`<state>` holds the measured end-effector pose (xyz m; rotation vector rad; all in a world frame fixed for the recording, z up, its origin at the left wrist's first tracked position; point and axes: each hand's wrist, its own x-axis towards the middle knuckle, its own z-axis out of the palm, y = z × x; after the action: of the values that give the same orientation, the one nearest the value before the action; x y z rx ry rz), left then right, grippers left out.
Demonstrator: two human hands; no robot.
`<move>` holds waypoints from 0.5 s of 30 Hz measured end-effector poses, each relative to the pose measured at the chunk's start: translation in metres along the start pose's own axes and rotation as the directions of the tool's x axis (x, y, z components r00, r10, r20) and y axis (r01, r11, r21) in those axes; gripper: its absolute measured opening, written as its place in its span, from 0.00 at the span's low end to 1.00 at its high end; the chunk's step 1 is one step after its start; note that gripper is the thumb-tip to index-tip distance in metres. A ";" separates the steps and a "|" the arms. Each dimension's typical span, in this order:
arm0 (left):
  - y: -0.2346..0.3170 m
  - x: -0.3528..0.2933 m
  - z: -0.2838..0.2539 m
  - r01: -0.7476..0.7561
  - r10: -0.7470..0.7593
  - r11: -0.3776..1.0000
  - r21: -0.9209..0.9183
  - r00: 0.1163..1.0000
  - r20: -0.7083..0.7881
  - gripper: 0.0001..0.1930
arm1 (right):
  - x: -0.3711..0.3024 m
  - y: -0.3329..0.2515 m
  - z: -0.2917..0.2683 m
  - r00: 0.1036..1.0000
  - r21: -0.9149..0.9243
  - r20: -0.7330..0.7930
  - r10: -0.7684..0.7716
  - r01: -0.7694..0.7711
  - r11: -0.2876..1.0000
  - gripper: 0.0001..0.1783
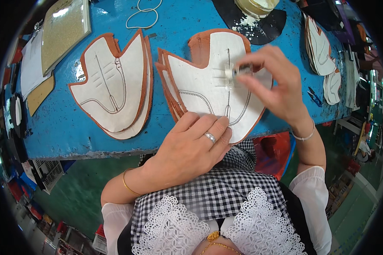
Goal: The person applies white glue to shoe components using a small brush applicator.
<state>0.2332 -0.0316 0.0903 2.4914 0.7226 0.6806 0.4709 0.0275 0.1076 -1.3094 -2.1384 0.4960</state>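
In front of me a stack of cut shoe-upper pieces point(191, 72) lies on the blue table, white lining up with orange-brown edges and grey zigzag stitching. My left hand point(191, 142) is closed over its near edge, fingers bent on the white face; the thumb is hidden. My right hand point(276, 78) pinches a short brush point(241, 70) with a dark body and a pale end. That pale end meets the white lining beside the central stitched line; motion blurs it somewhat. To the left lies a second stack of similar pieces point(110, 89), untouched by either hand.
A tub of whitish material point(256, 7) stands on a black sheet point(270, 27) scattered with white crumbs. More pieces point(319, 46) and small snips point(314, 97) lie at right. A clear-covered board point(66, 29) and a looped cord point(142, 17) lie at far left. The table's edge point(93, 154) runs nearby.
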 end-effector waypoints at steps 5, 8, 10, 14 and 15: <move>0.005 0.005 -0.008 0.009 -0.012 0.999 0.033 0.996 0.093 0.24 | -0.019 -0.006 -0.008 0.988 0.243 0.018 0.156 -0.156 0.957 0.13; 0.006 0.008 -0.005 0.023 -0.028 0.998 0.062 0.996 0.081 0.23 | -0.021 0.005 -0.013 0.944 0.540 -0.098 0.316 -0.217 0.814 0.12; 0.005 0.006 -0.002 0.009 -0.015 0.998 0.065 0.995 0.096 0.21 | -0.023 0.016 -0.015 0.905 0.666 -0.161 0.393 -0.195 0.720 0.12; 0.001 0.008 -0.001 0.003 -0.005 0.997 0.078 1.000 0.024 0.21 | -0.028 0.024 -0.012 0.888 0.691 -0.196 0.417 -0.177 0.701 0.12; 0.002 0.010 -0.005 0.019 -0.021 0.997 0.068 0.999 0.030 0.20 | -0.029 0.025 -0.010 0.881 0.697 -0.198 0.429 -0.181 0.694 0.12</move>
<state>0.2383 -0.0263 0.0987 2.5471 0.7705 0.6186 0.5047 0.0127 0.0931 -1.2090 -1.2455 0.9803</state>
